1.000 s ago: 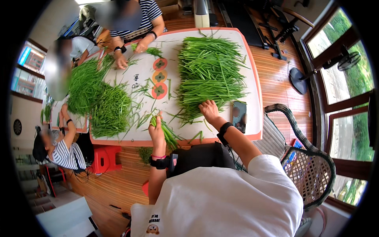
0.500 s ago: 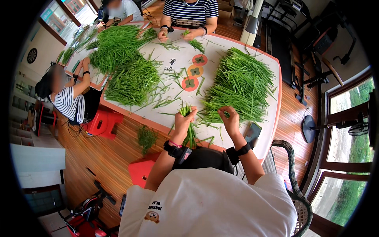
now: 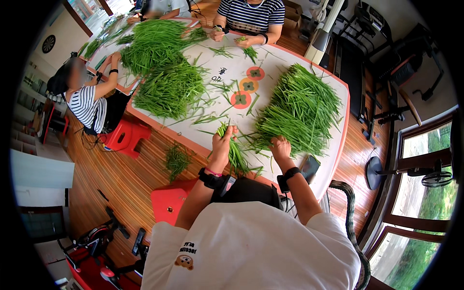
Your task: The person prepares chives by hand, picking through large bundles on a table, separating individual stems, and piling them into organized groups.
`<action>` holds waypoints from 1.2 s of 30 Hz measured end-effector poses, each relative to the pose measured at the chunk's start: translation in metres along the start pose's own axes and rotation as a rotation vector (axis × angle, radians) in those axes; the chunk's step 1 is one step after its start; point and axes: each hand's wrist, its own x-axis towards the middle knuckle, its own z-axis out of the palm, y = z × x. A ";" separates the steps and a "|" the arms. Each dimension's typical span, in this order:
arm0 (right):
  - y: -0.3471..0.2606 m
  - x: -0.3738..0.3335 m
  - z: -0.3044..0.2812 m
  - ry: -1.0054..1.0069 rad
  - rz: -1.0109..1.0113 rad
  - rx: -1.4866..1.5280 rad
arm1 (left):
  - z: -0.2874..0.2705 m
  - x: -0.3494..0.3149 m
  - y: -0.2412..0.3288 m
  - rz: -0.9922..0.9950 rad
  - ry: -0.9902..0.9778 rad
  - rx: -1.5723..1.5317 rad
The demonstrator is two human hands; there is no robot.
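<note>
My left hand (image 3: 222, 147) is wrapped round a bunch of green chives (image 3: 237, 155) above the near edge of the table. The bunch's tops poke out over the fist and its long ends hang down beside it. My right hand (image 3: 281, 148), fingers curled together, pinches at the near edge of a large chive pile (image 3: 302, 106) on the right of the table. How many stalks lie between its fingers is hidden.
On the white table (image 3: 193, 130), two more green heaps (image 3: 166, 89) lie at left, with loose stalks between. A phone (image 3: 310, 166) rests by my right wrist. One person (image 3: 251, 17) works across; others sit at left. A red stool (image 3: 169, 203) stands below my left arm.
My right hand has gone from hovering beside the pile to closing at its near edge. My left hand keeps the bunch. The whole view has tilted slightly.
</note>
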 end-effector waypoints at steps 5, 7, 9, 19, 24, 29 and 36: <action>-0.002 0.003 0.005 0.081 -0.007 0.070 | -0.008 -0.001 0.008 -0.023 0.002 -0.036; -0.001 0.007 -0.002 0.118 0.010 0.198 | -0.010 0.000 0.007 -0.007 0.017 -0.054; -0.012 0.015 -0.025 0.114 -0.028 0.313 | -0.009 -0.001 0.004 -0.043 -0.018 -0.025; -0.086 0.026 -0.104 0.183 -0.307 0.624 | 0.025 -0.001 -0.012 0.014 -0.227 0.131; -0.096 0.020 -0.097 0.005 -0.125 0.931 | 0.021 -0.006 -0.001 0.006 -0.170 0.134; -0.097 0.020 -0.091 -0.176 0.132 1.384 | 0.013 -0.007 0.002 -0.017 -0.182 0.238; -0.091 0.020 -0.089 -0.151 0.090 1.351 | 0.006 -0.002 0.002 0.037 -0.059 -0.007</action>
